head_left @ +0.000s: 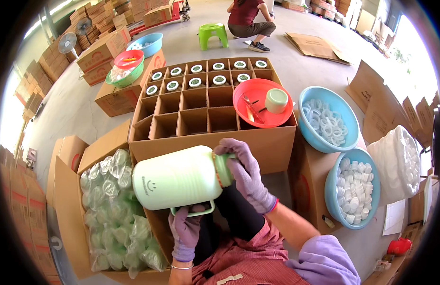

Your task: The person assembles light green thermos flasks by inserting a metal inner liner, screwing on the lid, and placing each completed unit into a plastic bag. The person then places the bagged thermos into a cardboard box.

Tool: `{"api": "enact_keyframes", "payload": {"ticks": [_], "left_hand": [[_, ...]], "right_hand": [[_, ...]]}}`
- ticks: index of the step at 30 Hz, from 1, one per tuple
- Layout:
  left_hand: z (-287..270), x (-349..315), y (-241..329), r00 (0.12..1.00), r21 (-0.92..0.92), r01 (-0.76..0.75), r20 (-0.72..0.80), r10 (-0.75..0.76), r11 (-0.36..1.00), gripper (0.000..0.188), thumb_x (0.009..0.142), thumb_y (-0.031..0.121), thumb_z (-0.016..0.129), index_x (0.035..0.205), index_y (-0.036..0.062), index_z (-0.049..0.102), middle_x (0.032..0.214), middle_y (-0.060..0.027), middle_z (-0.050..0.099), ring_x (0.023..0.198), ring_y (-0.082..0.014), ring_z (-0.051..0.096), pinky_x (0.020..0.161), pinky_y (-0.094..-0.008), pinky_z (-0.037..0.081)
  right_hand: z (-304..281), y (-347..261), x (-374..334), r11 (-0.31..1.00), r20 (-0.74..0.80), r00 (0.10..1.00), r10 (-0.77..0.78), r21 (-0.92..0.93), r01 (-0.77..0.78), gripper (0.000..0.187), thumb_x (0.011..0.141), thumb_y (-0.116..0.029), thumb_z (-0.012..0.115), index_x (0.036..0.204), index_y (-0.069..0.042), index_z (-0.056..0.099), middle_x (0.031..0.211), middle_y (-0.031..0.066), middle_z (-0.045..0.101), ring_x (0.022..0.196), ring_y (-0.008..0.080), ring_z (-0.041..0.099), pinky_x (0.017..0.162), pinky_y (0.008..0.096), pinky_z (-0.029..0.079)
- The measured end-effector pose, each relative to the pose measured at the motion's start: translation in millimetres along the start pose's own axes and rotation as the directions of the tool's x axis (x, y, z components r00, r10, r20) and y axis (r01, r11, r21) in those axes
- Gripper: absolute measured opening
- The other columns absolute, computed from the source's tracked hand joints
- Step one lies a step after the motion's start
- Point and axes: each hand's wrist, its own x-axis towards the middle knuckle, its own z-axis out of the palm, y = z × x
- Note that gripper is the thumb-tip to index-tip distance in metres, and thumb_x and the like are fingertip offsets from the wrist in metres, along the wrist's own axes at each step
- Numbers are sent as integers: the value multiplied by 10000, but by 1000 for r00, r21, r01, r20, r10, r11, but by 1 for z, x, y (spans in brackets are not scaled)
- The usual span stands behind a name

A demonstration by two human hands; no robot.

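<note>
A large pale green jug with a smiley print lies tilted on its side over my lap, its mouth end to the right. From below, my gloved left hand grips it by its green handle. My gloved right hand is wrapped round the green lid at the jug's neck. An orange-brown band shows where lid and body meet. Just beyond stands a divided carton with several jars with white-rimmed, dark green-centred tops in its far cells.
A red basin with a green cup rests on the carton's right corner. To the right are blue basins of clear rings and white caps. Plastic-wrapped green items fill a left box. Far off, a person crouches beside a green stool.
</note>
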Motion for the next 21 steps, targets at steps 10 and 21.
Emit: {"api": "enact_keyframes", "payload": {"ticks": [10, 21], "left_hand": [[-12, 34, 7, 988, -450, 138, 128, -89, 882, 194, 911, 58, 541, 1082, 11, 620, 1031, -104, 712, 883, -215, 700, 853, -381, 584], [-23, 41, 32, 932, -564, 350, 292, -215, 748, 213, 951, 52, 500, 1087, -74, 604, 993, -184, 703, 888, -270, 708, 841, -430, 622]], "right_hand": [[-194, 90, 185, -208, -196, 967, 165, -965, -160, 739, 762, -480, 747, 1413, -227, 505, 1378, 180, 432, 1286, 410, 403, 989, 643, 373], [-62, -49, 91, 638, 674, 616, -408, -271, 720, 716, 735, -455, 821, 1313, -121, 564, 1329, 203, 466, 1219, 429, 480, 1018, 526, 422]]}}
